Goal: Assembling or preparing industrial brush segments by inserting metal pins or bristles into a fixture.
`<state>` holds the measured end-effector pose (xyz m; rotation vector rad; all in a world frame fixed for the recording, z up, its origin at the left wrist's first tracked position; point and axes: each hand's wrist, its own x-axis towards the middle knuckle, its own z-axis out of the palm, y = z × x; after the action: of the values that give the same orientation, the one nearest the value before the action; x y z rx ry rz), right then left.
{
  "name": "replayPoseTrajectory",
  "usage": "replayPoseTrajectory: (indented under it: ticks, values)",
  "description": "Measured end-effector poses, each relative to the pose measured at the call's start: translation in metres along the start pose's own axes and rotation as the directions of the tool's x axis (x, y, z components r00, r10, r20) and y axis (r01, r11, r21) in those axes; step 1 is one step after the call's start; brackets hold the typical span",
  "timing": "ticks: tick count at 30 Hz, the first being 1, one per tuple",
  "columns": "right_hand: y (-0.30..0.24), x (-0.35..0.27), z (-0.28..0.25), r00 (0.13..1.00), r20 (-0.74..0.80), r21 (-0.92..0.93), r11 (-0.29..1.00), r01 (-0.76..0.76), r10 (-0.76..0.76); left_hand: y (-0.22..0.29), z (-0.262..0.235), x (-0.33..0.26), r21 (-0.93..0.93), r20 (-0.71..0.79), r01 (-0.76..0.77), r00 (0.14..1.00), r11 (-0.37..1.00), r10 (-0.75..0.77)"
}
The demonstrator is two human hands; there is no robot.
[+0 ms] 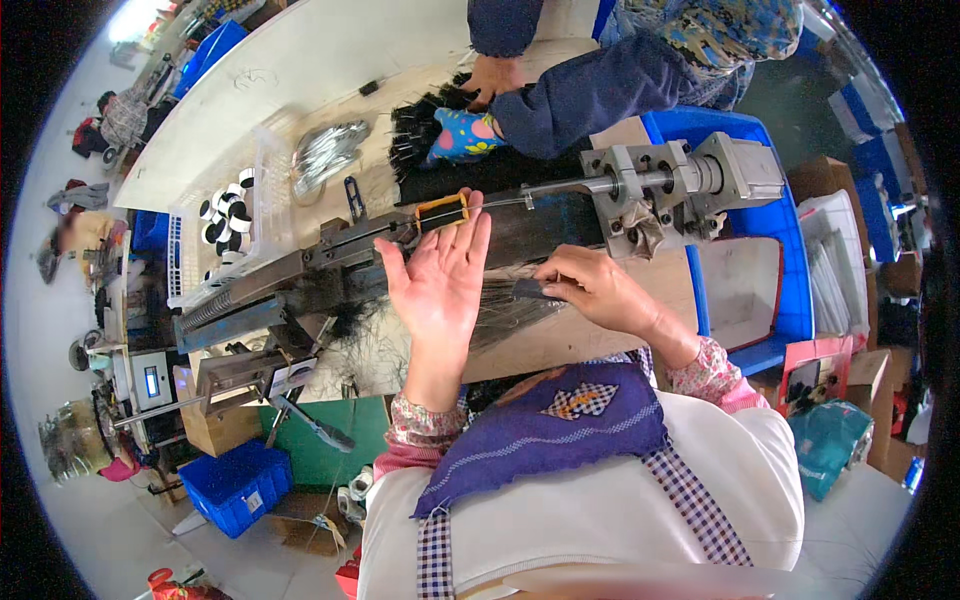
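Observation:
My left hand (pixel 440 285) is open, palm up, its fingers stretched out by a small yellow-edged black piece (pixel 442 213) on a metal bench machine (pixel 345 243). The fingertips seem to touch that piece or lie just beneath it; I cannot tell which. A thin metal rod (pixel 500 203) runs from there to the clamp blocks (pixel 650 185) on the right. Closed in a pinch, my right hand (pixel 600 290) holds a small dark flat piece (pixel 535 290) by its end. Loose thin wires (pixel 505 318) lie on the bench between my hands.
Across the bench, a co-worker's patterned sleeve (pixel 462 137) and bare hand (pixel 492 78) rest on black bristles (pixel 412 135). A white basket (pixel 178 255) holds black-and-white rolls (pixel 235 215). A bag of metal pieces (pixel 328 155) lies beside it. Blue bins (pixel 800 290) stand right.

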<state>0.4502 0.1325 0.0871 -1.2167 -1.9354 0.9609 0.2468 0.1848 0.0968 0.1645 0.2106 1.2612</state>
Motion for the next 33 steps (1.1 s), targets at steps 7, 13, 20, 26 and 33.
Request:
replayPoseTrajectory:
  ticks: [7, 13, 20, 26, 33]
  values:
    - [0.008, 0.006, 0.004, 0.997, 0.05, -0.056, 0.996, 0.069, -0.066, -0.003, 0.002, -0.003, -0.024, 0.004, 0.006, 1.0, 1.0, -0.006]
    - [0.006, 0.01, 0.004, 0.992, 0.045, -0.078, 0.989, 0.125, -0.122, -0.003, 0.002, -0.004, -0.094, 0.013, 0.007, 1.0, 0.996, -0.006]
    - [-0.019, 0.013, -0.004, 0.998, 0.054, -0.069, 0.997, 0.044, -0.04, -0.001, 0.001, -0.003, -0.03, 0.003, -0.022, 1.0, 0.999, 0.022]
    - [-0.064, 0.055, -0.026, 0.912, -0.136, -0.357, 0.878, 0.318, -0.386, 0.001, 0.004, -0.003, -0.047, -0.049, 0.031, 0.998, 0.998, -0.033]
    - [-0.047, 0.113, 0.005, 0.842, -0.009, -0.603, 0.674, 0.426, -0.539, 0.003, -0.02, 0.001, -0.29, 0.169, 0.138, 0.981, 0.947, -0.091]
